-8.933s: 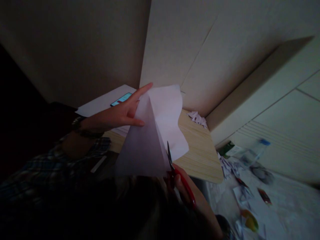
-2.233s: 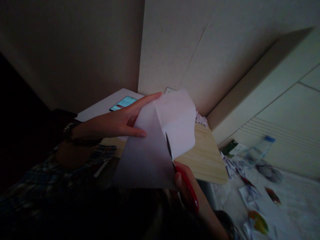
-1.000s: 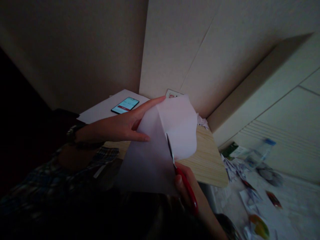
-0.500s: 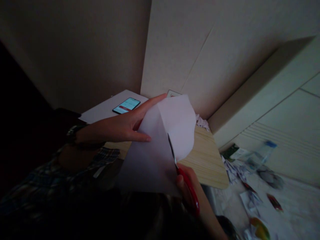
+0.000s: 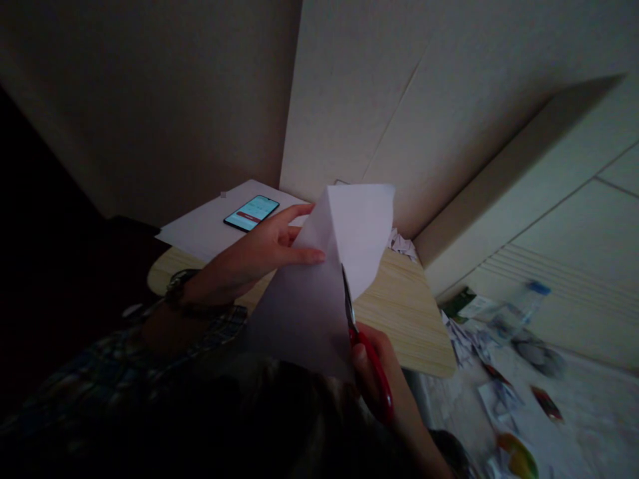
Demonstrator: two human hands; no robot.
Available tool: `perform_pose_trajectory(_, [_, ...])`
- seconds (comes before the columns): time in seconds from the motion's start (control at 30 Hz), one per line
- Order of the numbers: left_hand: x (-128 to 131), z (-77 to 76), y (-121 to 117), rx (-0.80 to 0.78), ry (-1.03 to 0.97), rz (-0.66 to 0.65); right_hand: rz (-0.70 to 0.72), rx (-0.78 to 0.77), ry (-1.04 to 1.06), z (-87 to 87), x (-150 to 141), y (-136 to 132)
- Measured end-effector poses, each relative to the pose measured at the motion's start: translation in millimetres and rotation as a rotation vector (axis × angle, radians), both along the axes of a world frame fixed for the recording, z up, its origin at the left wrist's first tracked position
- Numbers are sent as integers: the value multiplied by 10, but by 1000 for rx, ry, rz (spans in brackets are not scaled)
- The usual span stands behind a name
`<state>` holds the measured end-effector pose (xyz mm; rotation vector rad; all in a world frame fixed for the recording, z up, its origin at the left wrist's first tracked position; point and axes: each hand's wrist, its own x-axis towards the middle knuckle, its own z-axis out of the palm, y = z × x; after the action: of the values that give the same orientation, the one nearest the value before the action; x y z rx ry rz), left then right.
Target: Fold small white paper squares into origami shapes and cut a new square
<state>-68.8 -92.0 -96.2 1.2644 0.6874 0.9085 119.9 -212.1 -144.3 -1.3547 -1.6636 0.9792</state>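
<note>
A sheet of white paper [image 5: 304, 306] hangs above the table, held up at its left side by my left hand [image 5: 272, 246]. That hand's thumb lies on the near face and the fingers go behind the sheet. My right hand [image 5: 374, 366] is wrapped round the red handles of a pair of scissors [image 5: 372, 376]. Their blades point away from me and lie at the paper, along the line where the sheet parts into a greyer left portion and a brighter right flap. Part of the right hand's fingers is hidden by the handles.
A lit phone [image 5: 252, 213] rests on a stack of white paper [image 5: 200, 229] at the back left of the wooden table [image 5: 419, 326]. Crumpled paper [image 5: 402, 245] sits by the wall. On the floor at right lie a clear bottle [image 5: 524, 309], paper scraps and wrappers.
My left hand has shifted right and slightly down, its thumb higher on the sheet. The paper's bright right flap has swung upright and narrowed. The scissors stay nearly in place, turned a little steeper.
</note>
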Motion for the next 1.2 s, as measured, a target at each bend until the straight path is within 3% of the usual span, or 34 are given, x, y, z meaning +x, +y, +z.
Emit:
perform_pose_trajectory(0.17, [51,44,-57,21,-18,57,-50,33,4,-44,12,19])
perform_pose_trajectory(0.27, [56,65,-78,48,5,83,-12,6,-15,-11,20,36])
perform_pose_trajectory(0.47, [59,58,-94,76,42,37,-19,65,-84,58,18,44])
perform_pose_trajectory(0.7, [62,70,-101,104,36,40,41,54,6,101,11,73])
perform_pose_trajectory(1.2, [108,119,-102,170,2,49,-44,108,-76,183,11,49])
